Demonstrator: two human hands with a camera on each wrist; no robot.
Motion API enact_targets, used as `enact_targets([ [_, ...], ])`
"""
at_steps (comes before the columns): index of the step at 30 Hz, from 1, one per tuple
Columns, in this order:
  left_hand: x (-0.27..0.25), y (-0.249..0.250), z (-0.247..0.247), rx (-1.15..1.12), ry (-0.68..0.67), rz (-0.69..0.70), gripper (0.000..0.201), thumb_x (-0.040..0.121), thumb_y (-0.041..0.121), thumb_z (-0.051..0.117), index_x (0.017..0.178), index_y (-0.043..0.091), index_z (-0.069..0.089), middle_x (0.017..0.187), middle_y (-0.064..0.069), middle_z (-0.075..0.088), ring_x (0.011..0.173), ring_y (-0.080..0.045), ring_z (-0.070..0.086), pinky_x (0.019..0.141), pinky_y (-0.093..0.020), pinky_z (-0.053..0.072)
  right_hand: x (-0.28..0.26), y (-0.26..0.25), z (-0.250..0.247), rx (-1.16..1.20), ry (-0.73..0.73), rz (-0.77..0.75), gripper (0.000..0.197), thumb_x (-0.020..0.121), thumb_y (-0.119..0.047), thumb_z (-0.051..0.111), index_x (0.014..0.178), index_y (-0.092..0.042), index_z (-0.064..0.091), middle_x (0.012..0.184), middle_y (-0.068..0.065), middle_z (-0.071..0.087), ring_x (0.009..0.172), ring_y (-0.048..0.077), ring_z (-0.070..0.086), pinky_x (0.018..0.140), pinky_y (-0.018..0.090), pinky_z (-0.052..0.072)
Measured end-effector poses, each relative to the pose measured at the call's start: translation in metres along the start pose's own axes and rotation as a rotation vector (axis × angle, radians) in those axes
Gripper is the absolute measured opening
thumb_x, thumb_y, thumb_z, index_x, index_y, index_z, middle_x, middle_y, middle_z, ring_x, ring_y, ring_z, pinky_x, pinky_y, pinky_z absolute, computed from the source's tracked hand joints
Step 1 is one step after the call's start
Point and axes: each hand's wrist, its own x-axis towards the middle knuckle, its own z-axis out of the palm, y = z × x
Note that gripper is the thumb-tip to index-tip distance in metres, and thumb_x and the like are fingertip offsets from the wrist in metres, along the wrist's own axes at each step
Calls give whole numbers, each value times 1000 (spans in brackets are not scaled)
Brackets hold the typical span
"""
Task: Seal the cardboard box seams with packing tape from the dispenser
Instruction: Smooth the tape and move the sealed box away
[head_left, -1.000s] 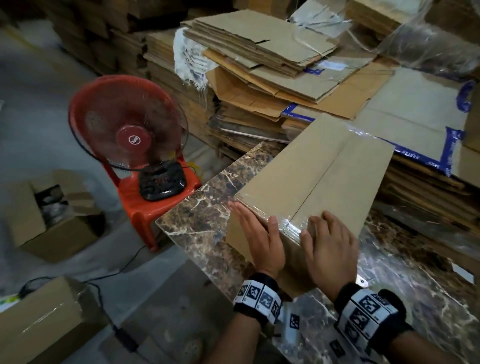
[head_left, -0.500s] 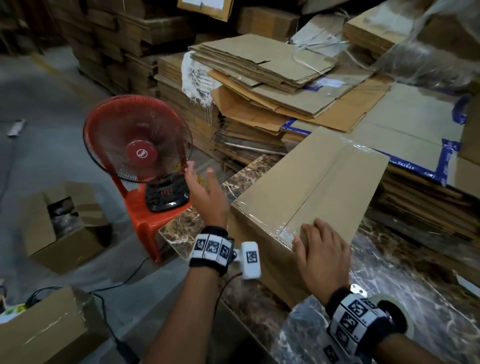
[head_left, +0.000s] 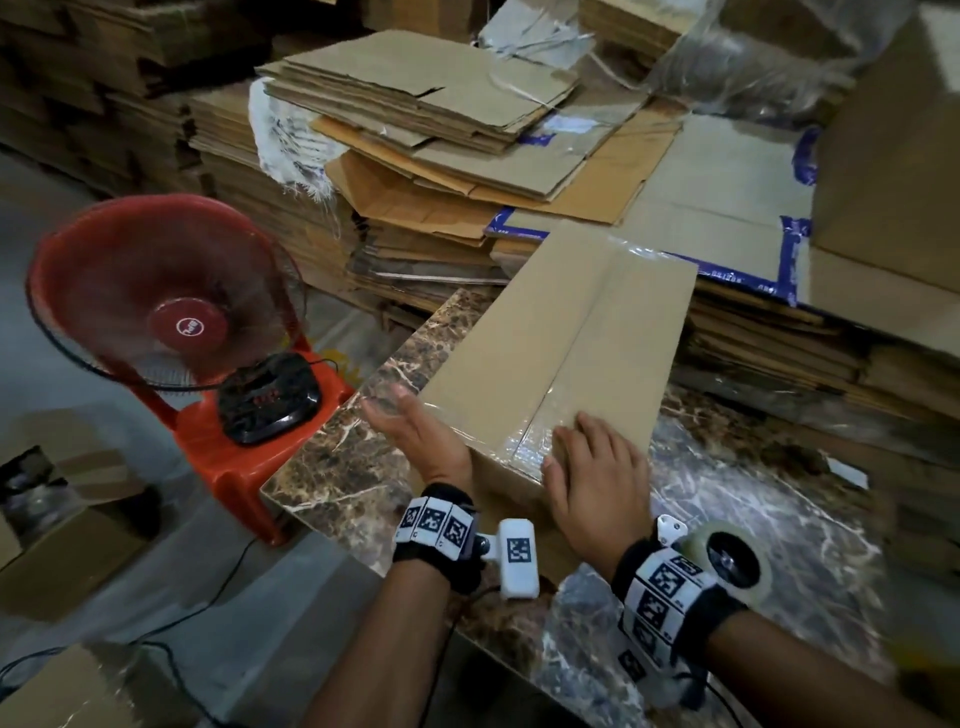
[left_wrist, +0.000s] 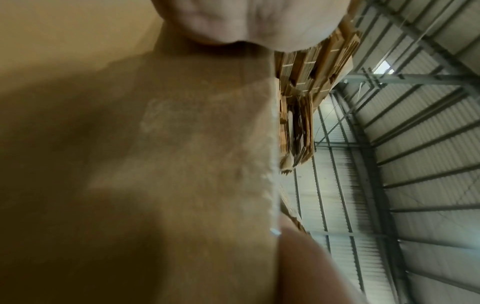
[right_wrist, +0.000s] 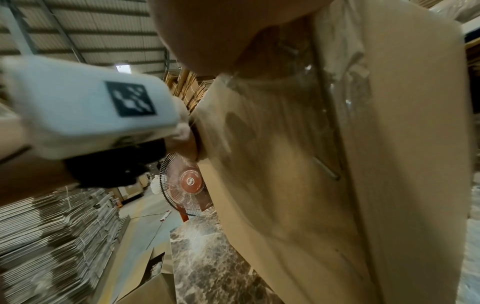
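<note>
A long cardboard box (head_left: 571, 322) lies on the marble table (head_left: 358, 467), with clear tape (head_left: 540, 421) running along its centre seam and over the near end. My left hand (head_left: 410, 431) lies with straight fingers against the box's near left corner. The box's side wall (left_wrist: 155, 164) fills the left wrist view. My right hand (head_left: 597, 473) rests flat on the near end of the top, over the taped seam. Behind my right wrist, a roll of clear tape (head_left: 732, 561) sits on the table. In the right wrist view, the box (right_wrist: 311, 164) is seen close up.
A red fan (head_left: 166, 296) runs on a red plastic stool (head_left: 218, 457) left of the table. Stacks of flattened cardboard (head_left: 441, 130) crowd the far side and right. An open carton (head_left: 62, 509) and cables lie on the floor at the left.
My left hand left the box's near edge, swung out toward the fan, and has come back to the near left corner. My right hand stayed on the near end.
</note>
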Motion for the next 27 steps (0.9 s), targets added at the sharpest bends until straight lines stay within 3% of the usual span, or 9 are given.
enact_targets([
  [5,-27,21,-17,-15,-145,-216,71,99,60,32,157,27,9,163,-10,15,147,-28,24,117,-47,26,-1,0,-3,32,17,3,52,94,-50,30,127,-22,60,142,4,54,134,22,44,111,44,29],
  [7,-31,40,-30,-37,-202,-220,66,100,59,31,156,28,14,162,-5,21,144,-20,27,112,-39,28,-2,-1,-4,58,23,7,55,93,-51,28,128,-22,60,143,3,53,135,21,44,112,43,29],
  [10,-18,78,-37,62,-220,0,54,106,43,30,154,19,22,158,-6,28,132,-7,37,105,-20,35,-1,-3,-4,78,24,28,57,94,-52,25,129,-23,59,145,2,52,136,21,43,113,43,29],
  [12,5,95,-33,120,-243,173,48,107,33,35,149,12,31,153,-9,36,128,-8,43,101,-11,39,-2,-4,-2,58,9,33,57,96,-53,22,130,-23,58,146,3,51,136,22,43,113,44,30],
  [16,55,84,-10,442,-482,495,47,103,37,39,144,15,40,146,-14,48,134,-28,46,107,-48,42,-1,-7,0,3,-1,29,55,100,-48,20,127,-21,59,143,6,54,134,25,46,111,45,35],
  [19,67,56,4,799,-773,720,53,101,41,40,148,16,34,156,-10,35,146,-22,29,116,-48,32,-1,-6,3,20,27,32,49,101,-43,24,125,-21,61,140,6,56,132,25,48,110,43,36],
  [22,64,34,7,1169,-1058,856,62,100,51,36,149,13,31,156,-12,35,146,-25,27,116,-50,29,0,-3,5,49,93,25,41,101,-37,33,121,-21,64,136,4,60,128,24,52,106,43,38],
  [24,67,32,9,1267,-1123,877,66,100,54,31,150,12,28,157,-11,33,148,-26,23,118,-48,27,0,-1,6,71,123,7,35,101,-34,38,120,-21,65,134,4,62,126,23,53,105,43,39],
  [27,72,30,13,1403,-1161,875,71,100,58,22,155,13,15,163,-10,16,151,-24,7,121,-46,17,0,-7,3,79,116,61,28,103,-33,40,119,-24,61,137,1,58,130,21,49,111,50,33],
])
